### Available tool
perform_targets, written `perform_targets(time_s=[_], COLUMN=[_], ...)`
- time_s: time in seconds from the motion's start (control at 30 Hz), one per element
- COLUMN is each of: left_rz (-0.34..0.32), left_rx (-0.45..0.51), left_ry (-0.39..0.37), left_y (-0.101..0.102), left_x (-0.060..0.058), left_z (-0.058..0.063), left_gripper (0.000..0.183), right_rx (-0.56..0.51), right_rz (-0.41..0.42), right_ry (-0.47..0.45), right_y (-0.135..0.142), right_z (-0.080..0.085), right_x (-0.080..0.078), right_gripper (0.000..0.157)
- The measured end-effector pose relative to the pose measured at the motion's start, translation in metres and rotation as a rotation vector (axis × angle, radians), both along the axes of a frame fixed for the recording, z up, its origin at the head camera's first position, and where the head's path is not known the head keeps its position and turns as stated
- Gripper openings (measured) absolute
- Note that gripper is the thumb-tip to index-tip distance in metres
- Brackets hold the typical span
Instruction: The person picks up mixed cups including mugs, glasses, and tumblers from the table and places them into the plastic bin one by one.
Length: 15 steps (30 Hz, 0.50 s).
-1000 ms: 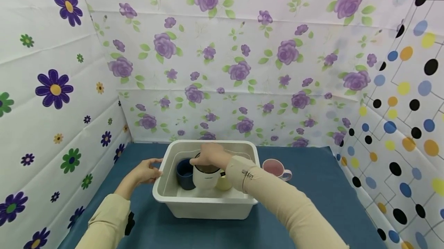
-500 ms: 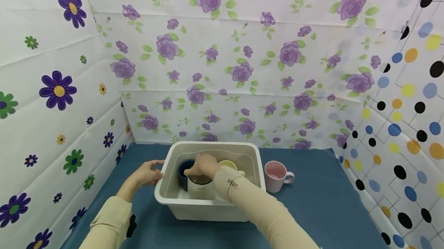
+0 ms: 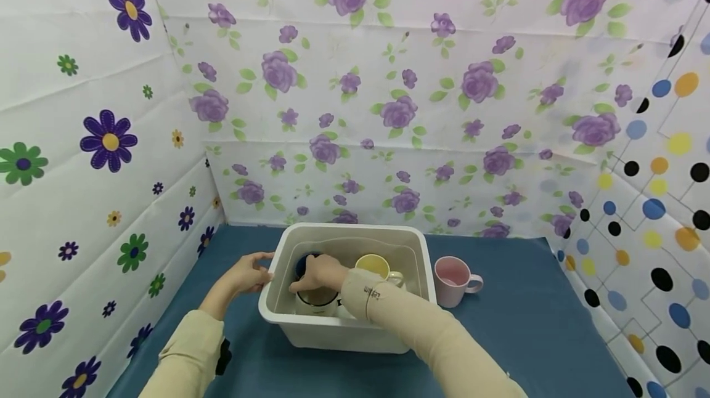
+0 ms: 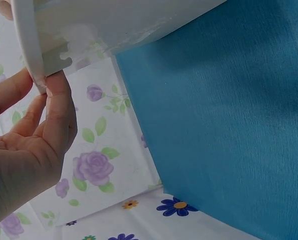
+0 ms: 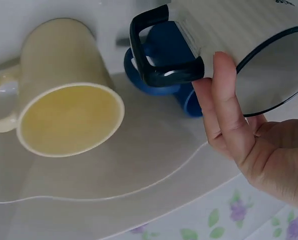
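My left hand [image 3: 246,275] pinches the left rim of a white plastic tub [image 3: 355,322]; the left wrist view shows thumb and fingers on either side of that rim. Inside the tub, my right hand [image 3: 322,275] grips a white mug [image 5: 214,30] with a dark rim and a dark handle by its rim. The white mug is low in the tub's front left. Just behind it stands a blue mug [image 5: 166,55], partly hidden by my right hand in the head view. A yellow mug [image 3: 373,265] stands in the tub to the right, its handle facing right.
A pink mug [image 3: 452,281] stands on the blue tablecloth [image 3: 516,324], right of the tub, handle to the right. Flowered sheets [image 3: 388,108] hang behind and to the left, and a dotted sheet [image 3: 660,231] hangs on the right.
My right hand has lowered the white mug into the tub's front left, uncovering the yellow mug. The left hand stays on the rim. The head view has shifted slightly.
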State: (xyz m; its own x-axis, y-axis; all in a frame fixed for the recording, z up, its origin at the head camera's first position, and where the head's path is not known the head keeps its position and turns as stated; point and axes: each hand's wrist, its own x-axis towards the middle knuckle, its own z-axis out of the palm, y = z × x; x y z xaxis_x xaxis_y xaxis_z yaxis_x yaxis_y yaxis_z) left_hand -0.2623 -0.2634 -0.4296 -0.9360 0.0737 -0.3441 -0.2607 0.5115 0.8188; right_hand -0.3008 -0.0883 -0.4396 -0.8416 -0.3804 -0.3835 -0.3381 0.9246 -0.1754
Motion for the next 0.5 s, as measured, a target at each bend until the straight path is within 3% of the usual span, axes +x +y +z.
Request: perform_targets(time_s=[0.2,0.5], left_rz=[0.022,0.011], left_rx=[-0.015,-0.05], left_ry=[-0.006,0.02], left_y=[-0.001,0.003], left_x=[0.0,-0.001], left_z=[0.003,0.0], left_gripper=[0.058,0.057], right_rx=[-0.005,-0.003], right_rz=[0.019,0.073], right_ry=[0.0,0.041], right_y=[-0.008,-0.006], right_z=[-0.006,-0.03], right_x=[0.004,0.004], right_gripper=[0.079,0.072])
